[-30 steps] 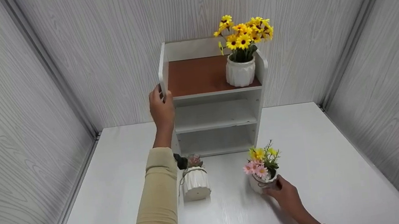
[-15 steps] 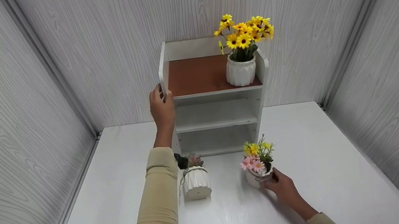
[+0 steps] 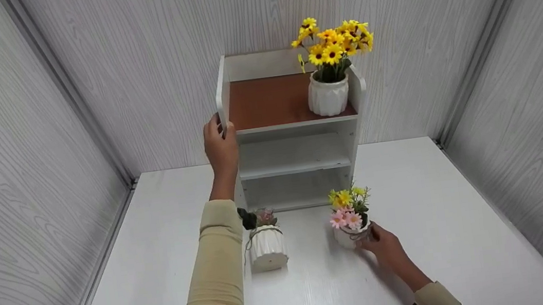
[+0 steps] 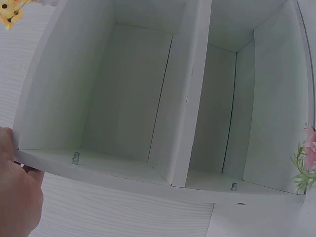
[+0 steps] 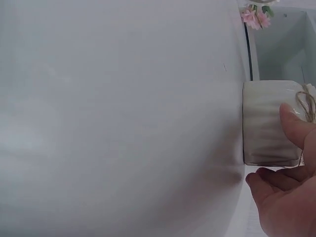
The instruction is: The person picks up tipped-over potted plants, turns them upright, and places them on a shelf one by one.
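On the left, my left hand (image 3: 221, 145) grips the side panel of a small white shelf unit (image 3: 297, 170); the left wrist view has the hand (image 4: 19, 192) at the shelf's edge. My right hand (image 3: 384, 246) holds a white flowerpot (image 3: 346, 236) of pink and yellow flowers by its right side, in front of the shelf. Close up, the thumb presses the ribbed pot (image 5: 269, 131), tied with twine, and its base meets the tabletop or nearly so. A second white pot (image 3: 267, 246), with a pinkish succulent, lies tipped, its base facing me.
A white pot (image 3: 329, 94) of yellow flowers stands at the right of the brown top shelf (image 3: 268, 102). Two white compartments open below it. The white table (image 3: 445, 214) is enclosed by grey wood-grain walls (image 3: 163, 72).
My right hand has moved the pot of pink and yellow flowers forward, closer to the shelf. My left hand stays on the side panel; the other pots stay put.
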Motion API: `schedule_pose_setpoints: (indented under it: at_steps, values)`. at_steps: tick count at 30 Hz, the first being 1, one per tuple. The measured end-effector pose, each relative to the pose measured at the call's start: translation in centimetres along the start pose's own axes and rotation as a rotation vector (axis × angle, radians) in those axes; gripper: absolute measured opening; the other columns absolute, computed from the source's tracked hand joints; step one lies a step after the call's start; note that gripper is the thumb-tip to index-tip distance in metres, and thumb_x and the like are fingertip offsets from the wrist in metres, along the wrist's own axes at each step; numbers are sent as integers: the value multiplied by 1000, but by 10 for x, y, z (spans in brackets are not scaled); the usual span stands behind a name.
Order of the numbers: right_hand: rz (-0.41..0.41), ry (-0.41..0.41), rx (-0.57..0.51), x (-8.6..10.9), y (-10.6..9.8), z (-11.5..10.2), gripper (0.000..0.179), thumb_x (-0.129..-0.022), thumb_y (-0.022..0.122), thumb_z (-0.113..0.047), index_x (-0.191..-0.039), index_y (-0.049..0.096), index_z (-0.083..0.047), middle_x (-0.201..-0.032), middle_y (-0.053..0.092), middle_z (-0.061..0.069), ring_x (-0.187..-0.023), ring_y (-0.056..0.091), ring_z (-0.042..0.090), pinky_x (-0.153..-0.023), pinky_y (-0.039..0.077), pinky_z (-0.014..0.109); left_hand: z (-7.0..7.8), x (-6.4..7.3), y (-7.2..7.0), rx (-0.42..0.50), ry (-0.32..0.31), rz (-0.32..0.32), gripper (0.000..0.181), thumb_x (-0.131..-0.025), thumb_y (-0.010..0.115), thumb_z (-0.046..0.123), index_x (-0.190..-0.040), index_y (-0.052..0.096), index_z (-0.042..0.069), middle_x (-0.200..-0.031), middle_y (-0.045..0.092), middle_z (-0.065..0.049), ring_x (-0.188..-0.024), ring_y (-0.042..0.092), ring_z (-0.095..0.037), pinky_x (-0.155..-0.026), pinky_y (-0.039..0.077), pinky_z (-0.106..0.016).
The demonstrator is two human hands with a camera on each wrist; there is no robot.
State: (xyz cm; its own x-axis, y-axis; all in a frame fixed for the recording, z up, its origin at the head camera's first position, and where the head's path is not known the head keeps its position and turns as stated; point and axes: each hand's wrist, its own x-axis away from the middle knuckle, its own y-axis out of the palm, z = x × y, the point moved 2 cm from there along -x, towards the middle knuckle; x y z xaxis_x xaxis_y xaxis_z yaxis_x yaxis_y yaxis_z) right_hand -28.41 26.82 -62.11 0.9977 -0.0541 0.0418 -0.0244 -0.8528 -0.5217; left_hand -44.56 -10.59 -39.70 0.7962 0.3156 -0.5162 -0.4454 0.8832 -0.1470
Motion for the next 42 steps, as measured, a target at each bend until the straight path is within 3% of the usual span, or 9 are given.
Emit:
schedule_pose_setpoints:
  at_steps: [7, 16, 20, 25, 29, 42]
  values:
    - [5, -18, 25, 7, 0, -7, 101, -89, 77, -41, -159, 18, 1, -162, 27, 25, -145, 34, 45, -115, 36, 56, 2, 0, -1, 8, 8, 0, 46, -105, 52, 23, -147, 47, 5, -136, 54, -11, -132, 55, -23, -108, 49, -34]
    - [131, -37, -16, 7, 13, -19, 107, -86, 78, -46, -159, 16, 2, -164, 21, 24, -149, 27, 44, -118, 31, 57, -1, -1, -1, -5, 10, 8, 45, -105, 52, 25, -146, 48, 6, -136, 55, -11, -131, 56, -23, -107, 49, -33]
    - [177, -72, -38, 3, 22, -22, 105, -84, 81, -44, -159, 20, -2, -162, 30, 22, -150, 28, 38, -120, 29, 54, -3, -1, 0, -2, 12, 8, 45, -105, 52, 25, -146, 49, 6, -135, 55, -10, -130, 56, -23, -107, 49, -35]
    - [246, -145, -46, -3, 30, -22, 92, -83, 84, -34, -154, 31, -10, -154, 45, 16, -145, 40, 32, -116, 36, 52, -3, 0, 0, 15, 3, 6, 45, -105, 52, 25, -146, 48, 6, -135, 55, -10, -131, 56, -23, -107, 50, -34]
    - [288, -176, -37, -6, 32, -20, 88, -82, 85, -33, -151, 36, -7, -149, 50, 17, -141, 45, 33, -114, 39, 52, -2, 1, 0, 22, -6, 1, 46, -105, 52, 26, -147, 47, 6, -136, 54, -11, -132, 55, -23, -107, 49, -34]
    - [325, -157, -88, -3, 32, -21, 78, -83, 84, -38, -143, 47, -4, -141, 57, 16, -135, 51, 32, -112, 42, 52, -2, 1, 0, 7, -12, 4, 47, -105, 52, 26, -147, 46, 6, -137, 54, -11, -132, 55, -23, -107, 49, -36]
